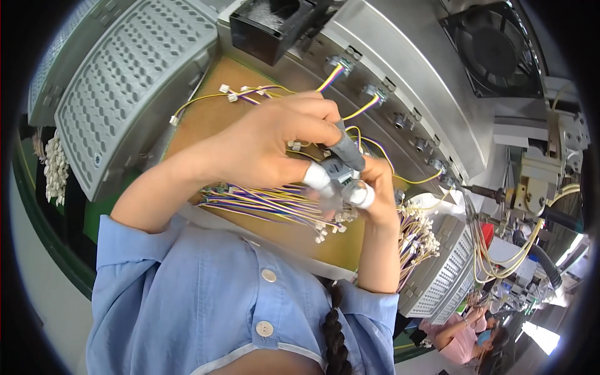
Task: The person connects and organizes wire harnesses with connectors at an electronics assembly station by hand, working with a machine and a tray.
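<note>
My left hand reaches over the bench from the left, its thumb and fingers closed around a small grey part. From the right, my right hand is closed on the same part, with thumb and finger close to my left fingertips. White and dark grey covers wrap several fingertips. What the part is I cannot make out, since fingers hide much of it. Yellow wires curve just behind the hands. Below them lies a bundle of thin yellow, purple and white wires with small white connectors at the ends.
A metal fixture with round sockets runs behind the hands, wires plugged into some. Grey crates stand at left, another at right. More connector wires lie at right. A fan sits far right; a co-worker is beyond.
</note>
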{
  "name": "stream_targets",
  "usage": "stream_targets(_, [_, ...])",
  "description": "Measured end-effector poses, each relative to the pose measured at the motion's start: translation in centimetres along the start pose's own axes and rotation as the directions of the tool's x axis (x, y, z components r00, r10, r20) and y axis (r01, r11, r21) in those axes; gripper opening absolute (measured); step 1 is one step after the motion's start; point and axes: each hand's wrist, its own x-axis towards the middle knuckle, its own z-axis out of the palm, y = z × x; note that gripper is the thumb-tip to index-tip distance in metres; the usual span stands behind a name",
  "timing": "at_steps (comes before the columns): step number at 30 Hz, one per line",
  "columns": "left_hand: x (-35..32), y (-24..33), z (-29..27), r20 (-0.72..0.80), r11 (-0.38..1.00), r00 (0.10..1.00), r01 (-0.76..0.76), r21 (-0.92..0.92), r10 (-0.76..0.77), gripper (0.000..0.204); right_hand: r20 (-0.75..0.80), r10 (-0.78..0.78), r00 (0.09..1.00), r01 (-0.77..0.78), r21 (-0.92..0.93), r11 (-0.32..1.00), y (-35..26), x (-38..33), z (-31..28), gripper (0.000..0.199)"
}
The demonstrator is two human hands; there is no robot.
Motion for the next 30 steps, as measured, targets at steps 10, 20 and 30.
stream_targets(10, [-11.2, -1.7, 0.1, 0.02, 0.759, 0.996, 0.053, 0.649, -0.087, 0.027, -0.599, -0.113, 0.793, 0.079, -0.082, 0.993, 0.3, -0.4, 2.4, 0.042])
stream_targets(20, [-5.2, 1.9, 0.6, -0.101, 0.921, 0.992, 0.109, 0.373, -0.076, 0.02, -0.801, 0.001, 0.599, 0.187, 0.142, 0.972, -0.3, 2.1, 2.9, 0.042])
stream_targets(30, [-3.7, 2.5, -0.2, -0.119, 0.928, 0.991, 0.101, 0.358, -0.062, 0.025, -0.506, -0.247, 0.826, -0.191, -0.665, 0.722, -2.8, -1.6, 1.2, 0.043])
